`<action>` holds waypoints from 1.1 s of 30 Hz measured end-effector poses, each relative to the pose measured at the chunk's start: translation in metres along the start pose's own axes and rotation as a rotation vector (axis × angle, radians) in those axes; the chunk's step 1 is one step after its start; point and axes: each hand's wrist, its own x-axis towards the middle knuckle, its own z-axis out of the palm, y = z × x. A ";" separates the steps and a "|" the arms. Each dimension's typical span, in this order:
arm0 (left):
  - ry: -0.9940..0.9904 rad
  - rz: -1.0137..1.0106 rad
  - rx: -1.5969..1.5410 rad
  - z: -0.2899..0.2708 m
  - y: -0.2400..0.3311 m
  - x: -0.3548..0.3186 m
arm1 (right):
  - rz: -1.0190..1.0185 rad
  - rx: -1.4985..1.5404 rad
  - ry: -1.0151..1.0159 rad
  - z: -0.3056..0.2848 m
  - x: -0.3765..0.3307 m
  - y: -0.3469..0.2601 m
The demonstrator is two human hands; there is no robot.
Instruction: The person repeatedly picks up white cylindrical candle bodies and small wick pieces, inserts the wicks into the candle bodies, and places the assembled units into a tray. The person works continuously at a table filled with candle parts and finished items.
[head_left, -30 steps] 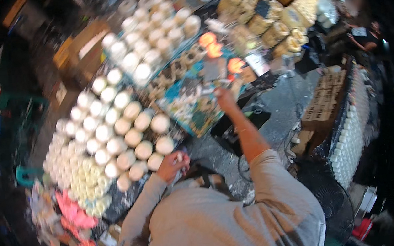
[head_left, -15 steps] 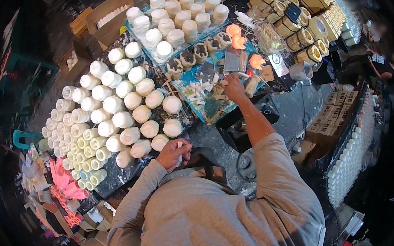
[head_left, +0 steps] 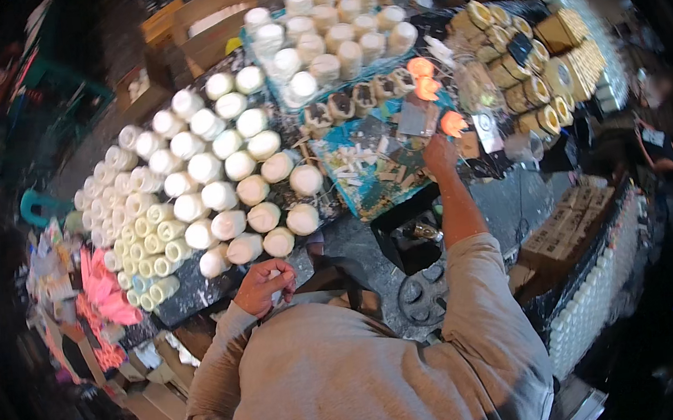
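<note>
My left hand (head_left: 267, 286) is closed in front of my belly, fingers curled round a small white piece (head_left: 277, 297) that shows only in part. Stretched out over the blue-covered work area, my right hand (head_left: 441, 155) has its fingers bunched just below an orange flame-shaped light (head_left: 453, 123); what they grip is hidden. Two more orange lights (head_left: 423, 78) stand farther back. Left of that hand, several small white sticks (head_left: 357, 158) lie scattered on the blue sheet (head_left: 365, 205). Behind them is a row of white cylinders with dark tops (head_left: 342, 104).
Many white candle-like cylinders (head_left: 218, 195) cover the table on the left, with more on a blue tray (head_left: 292, 104) at the back. Yellowish cylinders (head_left: 529, 94) are stacked at the right. A black open box (head_left: 388, 229) sits by my right forearm, a carton (head_left: 563, 223) farther right.
My right hand has moved right, from the white sticks to beside the nearest orange light. The left hand has shifted down and left, still closed on its white piece. The view has tilted slightly.
</note>
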 end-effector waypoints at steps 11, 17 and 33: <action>0.257 0.154 -0.101 -0.012 -0.006 -0.067 | 0.185 1.490 -0.657 -0.101 -0.097 -0.102; 0.442 0.174 0.076 -0.022 -0.015 -0.084 | -0.545 1.121 -1.325 -0.183 -0.231 -0.304; 0.833 0.476 -0.381 -0.147 -0.067 -0.177 | -0.946 0.788 -0.813 -0.157 -0.361 -0.497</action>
